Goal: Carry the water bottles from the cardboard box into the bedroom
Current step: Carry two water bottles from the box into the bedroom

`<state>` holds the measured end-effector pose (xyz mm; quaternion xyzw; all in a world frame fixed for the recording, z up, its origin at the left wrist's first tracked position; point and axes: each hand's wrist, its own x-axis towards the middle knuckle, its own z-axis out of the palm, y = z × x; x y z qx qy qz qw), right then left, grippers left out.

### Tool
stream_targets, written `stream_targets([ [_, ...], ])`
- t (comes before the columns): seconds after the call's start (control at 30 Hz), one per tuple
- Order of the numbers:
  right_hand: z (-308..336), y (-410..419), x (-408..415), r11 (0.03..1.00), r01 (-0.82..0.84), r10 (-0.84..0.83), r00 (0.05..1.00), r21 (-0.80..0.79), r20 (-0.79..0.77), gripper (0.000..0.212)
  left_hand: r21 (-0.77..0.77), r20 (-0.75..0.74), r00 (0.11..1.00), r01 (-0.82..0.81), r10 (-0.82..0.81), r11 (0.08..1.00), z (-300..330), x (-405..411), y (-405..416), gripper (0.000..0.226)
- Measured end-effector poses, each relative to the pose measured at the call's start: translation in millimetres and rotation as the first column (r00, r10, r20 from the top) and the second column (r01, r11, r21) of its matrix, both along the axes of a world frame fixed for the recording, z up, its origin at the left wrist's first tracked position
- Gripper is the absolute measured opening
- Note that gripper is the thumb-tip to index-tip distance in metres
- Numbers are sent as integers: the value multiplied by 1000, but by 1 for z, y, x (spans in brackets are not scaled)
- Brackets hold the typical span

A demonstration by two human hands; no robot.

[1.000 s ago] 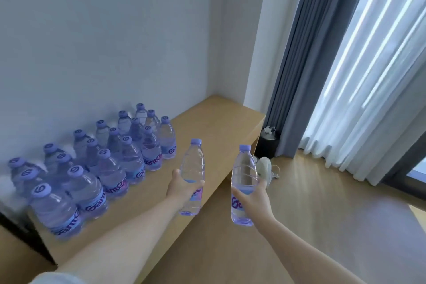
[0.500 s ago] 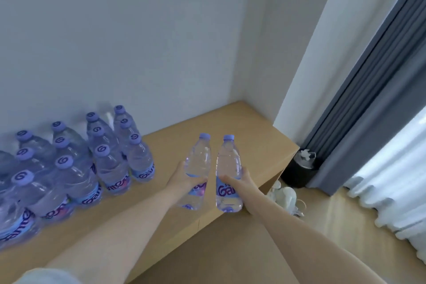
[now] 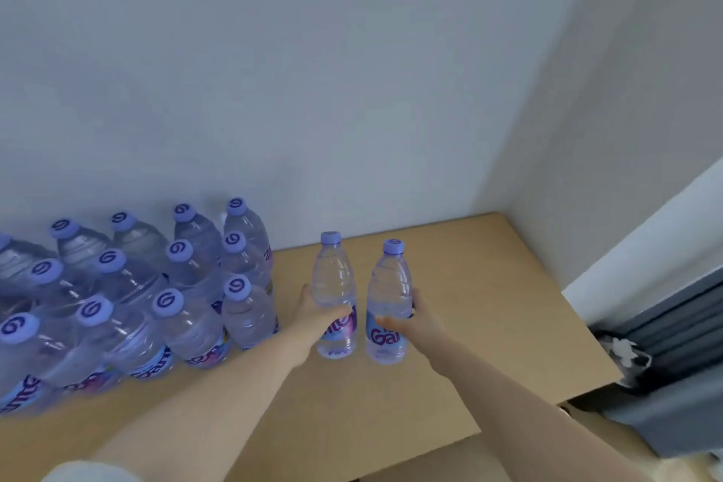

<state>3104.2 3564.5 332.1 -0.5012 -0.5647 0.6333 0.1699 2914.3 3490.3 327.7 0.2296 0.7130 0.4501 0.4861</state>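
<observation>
Holding two upright bottles over the wooden shelf (image 3: 469,286), our left hand (image 3: 317,311) grips the left bottle (image 3: 334,286) and our right hand (image 3: 414,319) grips the right bottle (image 3: 389,293), labelled "Gan…". Stored bottles (image 3: 164,286) crowd the shelf's left end, swirl logos on their caps.

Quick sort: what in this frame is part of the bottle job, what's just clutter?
Part of the job:
left hand, holding the left bottle
right hand, holding the right bottle
group of bottles standing on the wooden shelf

Just lying about:
grey curtain
dark bin
</observation>
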Motion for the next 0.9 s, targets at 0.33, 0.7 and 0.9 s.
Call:
stream_targets([
  [0.33, -6, 68, -57, 983, -131, 125, 991, 128, 54, 50, 243, -143, 970, -160, 199, 957, 13, -10, 48, 19],
  [0.7, -12, 100, -92, 931, -285, 293, 956, 227, 1, 51, 261, -293, 863, -342, 411, 903, 19, -18, 61, 46],
  [0.9, -12, 114, -107, 908, -329, 352, 935, 259, -46, 49, 193, -324, 811, -447, 486, 874, 9, -27, 76, 28],
])
